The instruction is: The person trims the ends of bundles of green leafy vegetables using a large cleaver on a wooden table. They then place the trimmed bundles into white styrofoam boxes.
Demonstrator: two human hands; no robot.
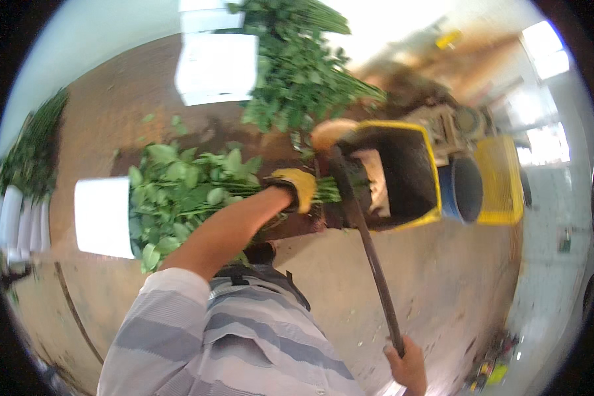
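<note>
My left hand (303, 190), in a yellow glove, is closed around the green stems of a leafy bundle (193, 183). A white paper wrap (104, 215) covers the bundle's left end, hiding what is inside. The cut or bare stem ends (328, 191) stick out to the right of the glove, close beside a long dark lever bar (373, 257). My bare right hand (409, 364) grips the lower end of this bar. Its upper end lies by the opening of a yellow-rimmed bin (438, 173).
More leafy bundles (297, 74) with white paper wraps (218, 67) lie farther back on the brown table (89, 123). Dark green stems (32, 143) and white paper-wrapped rolls (22, 222) are at the left. A blue barrel (460, 190) and yellow crate (500, 180) stand right of the bin.
</note>
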